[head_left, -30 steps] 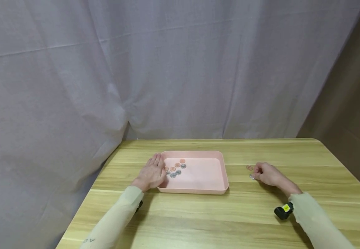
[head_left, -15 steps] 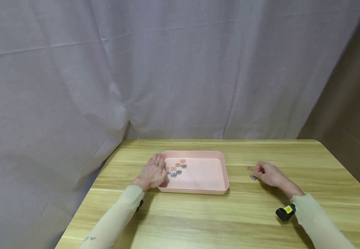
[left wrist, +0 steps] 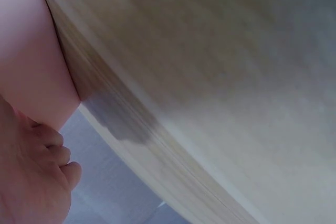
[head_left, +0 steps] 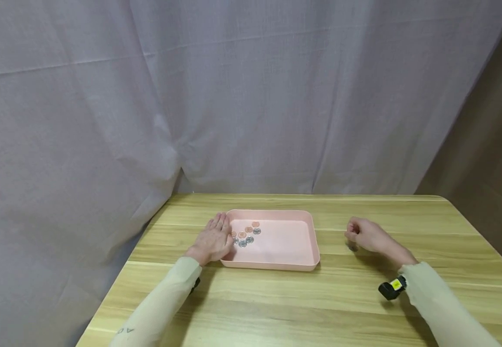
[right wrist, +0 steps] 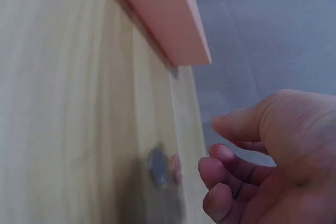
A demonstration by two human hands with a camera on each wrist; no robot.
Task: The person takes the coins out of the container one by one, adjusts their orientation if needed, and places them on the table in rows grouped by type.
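Observation:
My left hand [head_left: 211, 240] rests over the left rim of a shallow pink tray [head_left: 277, 266], its fingers extended. Inside the tray's left part lie several copper and silver coins [head_left: 250, 239], some partly covered by that hand. To the right of the tray, my right hand [head_left: 370, 235] hovers just above the table with loosely bent fingers. In the right wrist view its thumb [right wrist: 241, 125] stands apart from the visible fingertips, and nothing shows between them. Below it a silver coin [right wrist: 158, 166] and a copper coin [right wrist: 177, 169] lie on the table.
The wooden table [head_left: 268, 308] spans the view, its far edge against a grey curtain [head_left: 251, 120]. A brown curtain or wall [head_left: 494, 168] stands at the right. Black wrist cameras are worn on both wrists, the right one [head_left: 391, 289] with a yellow label.
My right hand has lifted off the coins and shifted slightly left and away from me, now hiding the copper coin in the head view. My left hand and the tray have stayed put.

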